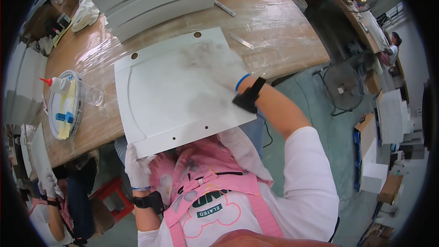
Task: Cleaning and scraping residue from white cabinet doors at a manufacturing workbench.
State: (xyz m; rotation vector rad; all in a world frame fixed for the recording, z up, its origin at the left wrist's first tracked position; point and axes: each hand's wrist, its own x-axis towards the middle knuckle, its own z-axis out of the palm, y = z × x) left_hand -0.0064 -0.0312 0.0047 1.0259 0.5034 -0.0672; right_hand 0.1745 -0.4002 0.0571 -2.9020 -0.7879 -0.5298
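A flat white panel [160,91] lies across the front edge of the table, its near end over my lap. It has two brown-rimmed holes along the far edge, two small dark holes near the close edge and a curved line at the left. My left hand [137,167], in a white glove, grips the near left corner, its fingers partly hidden. My right hand [222,66], also gloved, is over the panel's right side and smeared by motion. Whether it holds anything I cannot make out.
Behind the panel rises a stack of white panels [160,7]. Two flat metal strips [241,41] lie on the film-covered table [288,36]. At left are a red-tipped bottle [59,84] and a round tray [56,128] with blue pieces. A co-worker's gloved hand [49,185] shows lower left.
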